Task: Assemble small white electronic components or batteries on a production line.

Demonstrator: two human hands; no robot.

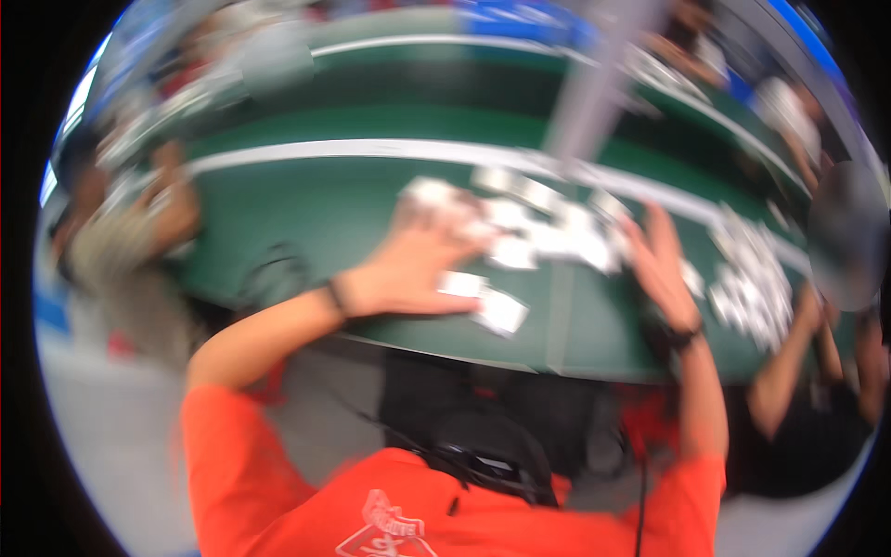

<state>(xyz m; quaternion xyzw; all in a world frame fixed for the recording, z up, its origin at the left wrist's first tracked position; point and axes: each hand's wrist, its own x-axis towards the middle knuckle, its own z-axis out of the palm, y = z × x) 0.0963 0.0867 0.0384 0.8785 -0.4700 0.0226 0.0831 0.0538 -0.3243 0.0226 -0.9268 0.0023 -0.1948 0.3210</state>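
The picture is blurred by motion. My left hand lies flat on a green table, fingers spread over a scatter of small white pieces; one white piece sits right at its thumb side. Stretched out to the right, my right hand has its fingers apart and touches the right end of the same white scatter. Another white piece lies nearer me between the hands. Neither hand visibly grips anything. Both arms wear orange sleeves, with a dark band on each wrist.
A second heap of white pieces lies at the right, by another person's arm. A person sits at the table's left end. A grey post rises behind the scatter. White lines cross the green surface.
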